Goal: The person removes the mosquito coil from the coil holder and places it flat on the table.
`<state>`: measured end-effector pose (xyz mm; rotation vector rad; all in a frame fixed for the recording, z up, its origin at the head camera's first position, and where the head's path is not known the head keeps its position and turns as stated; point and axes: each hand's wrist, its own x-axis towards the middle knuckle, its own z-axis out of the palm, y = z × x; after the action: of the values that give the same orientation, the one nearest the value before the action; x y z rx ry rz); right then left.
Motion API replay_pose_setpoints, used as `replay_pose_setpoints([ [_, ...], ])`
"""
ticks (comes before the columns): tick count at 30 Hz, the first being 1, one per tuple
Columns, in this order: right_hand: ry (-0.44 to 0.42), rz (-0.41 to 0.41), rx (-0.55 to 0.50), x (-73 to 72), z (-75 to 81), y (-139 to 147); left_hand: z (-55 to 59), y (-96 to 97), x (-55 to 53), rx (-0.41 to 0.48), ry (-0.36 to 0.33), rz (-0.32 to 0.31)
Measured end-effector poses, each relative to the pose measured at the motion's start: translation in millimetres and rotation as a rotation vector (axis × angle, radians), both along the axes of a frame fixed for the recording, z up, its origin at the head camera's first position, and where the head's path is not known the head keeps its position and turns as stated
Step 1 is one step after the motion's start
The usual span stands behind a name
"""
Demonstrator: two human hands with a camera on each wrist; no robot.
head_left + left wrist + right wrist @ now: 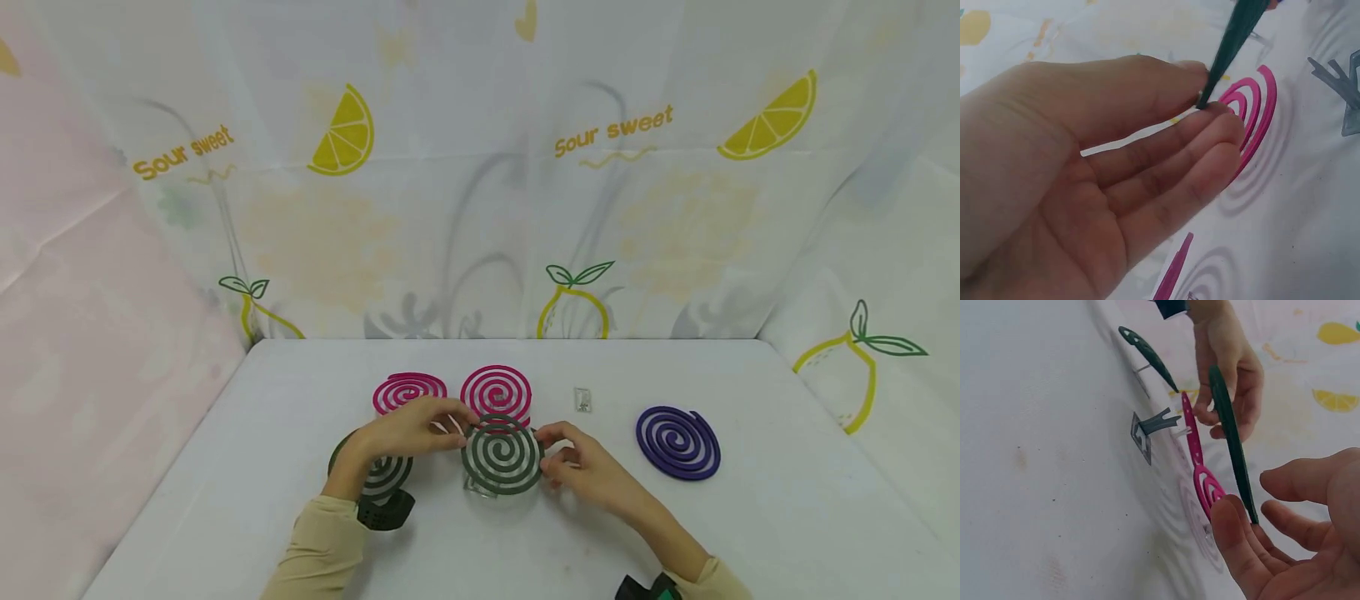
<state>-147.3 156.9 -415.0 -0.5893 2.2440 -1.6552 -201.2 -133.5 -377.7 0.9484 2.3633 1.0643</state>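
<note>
Both hands hold a dark green mosquito coil [503,451] up off the table, one on each side. My left hand [422,425] pinches its left edge between thumb and fingertips, as the left wrist view shows at the coil's edge [1225,59]. At the opposite edge, my right hand [583,463] has its thumb and fingers around the rim; the right wrist view shows the coil [1233,440] edge-on. Below the coil, a small metal stand [1147,434] with upright prongs rests on the table. A pink coil [497,393] is raised just behind the green one and partly overlapped by it.
Another pink coil [408,392] sits at the back left. A second green coil [386,481] is partly hidden by the left wrist. On the right lies a dark purple coil [677,442], with a bare metal stand [582,400] between it and the pink ones.
</note>
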Motion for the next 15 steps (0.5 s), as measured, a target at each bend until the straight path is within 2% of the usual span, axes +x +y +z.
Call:
replay_pose_setpoints([
  [7,-0.017,0.017,-0.068,-4.9,6.6,11,-1.5,3.7,-0.7,0.084,-0.016,0.021],
  [15,-0.002,-0.024,-0.03,-7.4,10.0,19,-7.4,8.6,-2.1,0.158,-0.019,0.035],
])
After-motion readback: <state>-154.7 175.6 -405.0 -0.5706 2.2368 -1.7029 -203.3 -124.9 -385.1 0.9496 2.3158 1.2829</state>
